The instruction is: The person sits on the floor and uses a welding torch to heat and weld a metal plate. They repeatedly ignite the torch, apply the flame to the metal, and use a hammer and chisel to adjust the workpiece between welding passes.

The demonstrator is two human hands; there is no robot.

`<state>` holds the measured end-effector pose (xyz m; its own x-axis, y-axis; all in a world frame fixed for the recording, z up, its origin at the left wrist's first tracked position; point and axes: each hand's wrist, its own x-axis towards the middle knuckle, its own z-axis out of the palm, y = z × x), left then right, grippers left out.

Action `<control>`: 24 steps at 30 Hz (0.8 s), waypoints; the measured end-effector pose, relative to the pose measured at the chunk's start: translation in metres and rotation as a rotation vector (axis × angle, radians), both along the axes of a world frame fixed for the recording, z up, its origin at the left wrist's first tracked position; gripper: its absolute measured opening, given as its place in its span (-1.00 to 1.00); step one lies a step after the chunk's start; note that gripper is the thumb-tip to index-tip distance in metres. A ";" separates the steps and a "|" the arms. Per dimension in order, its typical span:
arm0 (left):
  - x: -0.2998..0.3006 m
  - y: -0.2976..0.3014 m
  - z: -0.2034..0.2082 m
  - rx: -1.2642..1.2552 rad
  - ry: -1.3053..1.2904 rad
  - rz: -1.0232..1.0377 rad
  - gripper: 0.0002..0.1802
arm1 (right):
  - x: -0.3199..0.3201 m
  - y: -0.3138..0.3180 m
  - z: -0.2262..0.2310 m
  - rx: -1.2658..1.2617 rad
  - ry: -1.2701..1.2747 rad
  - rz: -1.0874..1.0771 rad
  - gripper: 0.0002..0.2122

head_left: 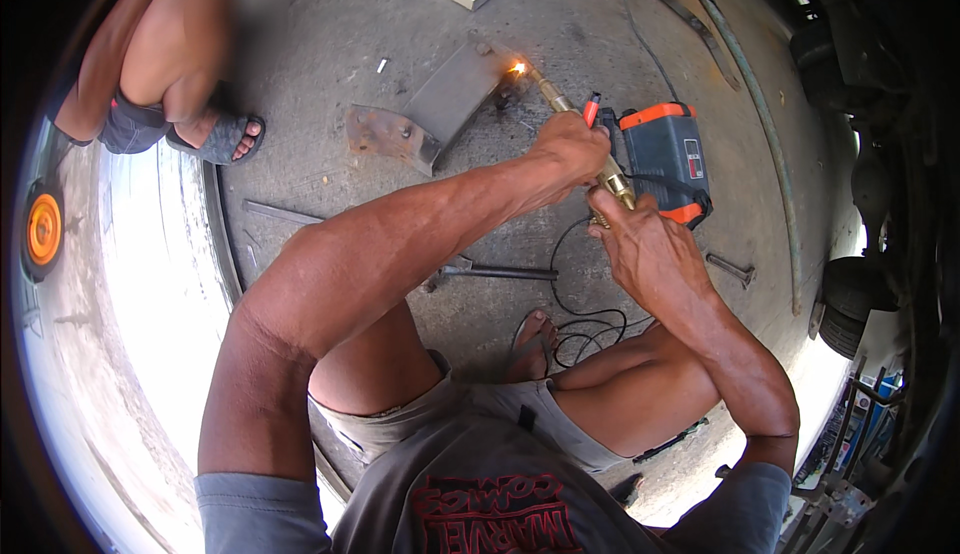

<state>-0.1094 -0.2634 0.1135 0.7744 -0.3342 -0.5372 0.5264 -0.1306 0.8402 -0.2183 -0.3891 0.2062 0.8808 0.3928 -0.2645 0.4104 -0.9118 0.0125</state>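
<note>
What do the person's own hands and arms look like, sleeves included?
The left hand and right hand are ungloved, with no wristbands showing. The left sleeve and right sleeve are short and blue-grey; a hem seam shows on the left one.

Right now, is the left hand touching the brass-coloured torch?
Touching: in the head view, the left hand wraps around the brass-coloured torch, which shows on both sides of the grip.

Glossy brass-toned metal sheathes a torch; rust roughens a matt metal bracket; a box appears plastic.
</note>
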 end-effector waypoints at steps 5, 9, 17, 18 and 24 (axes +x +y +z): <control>-0.001 0.000 -0.003 -0.042 -0.030 0.020 -0.55 | 0.001 0.004 0.001 0.026 0.075 -0.082 -0.72; -0.002 0.000 0.001 -0.028 -0.003 0.044 -0.57 | 0.002 0.001 -0.001 0.022 0.065 -0.072 -0.71; 0.000 -0.003 -0.004 0.008 -0.055 0.032 -0.56 | 0.001 0.003 -0.003 -0.027 0.062 -0.081 -0.70; 0.000 -0.003 -0.006 0.003 -0.063 0.029 -0.56 | 0.001 0.003 -0.002 -0.029 0.068 -0.083 -0.70; 0.001 -0.004 -0.008 -0.014 -0.055 0.019 -0.59 | 0.001 0.003 -0.001 -0.023 0.088 -0.085 -0.70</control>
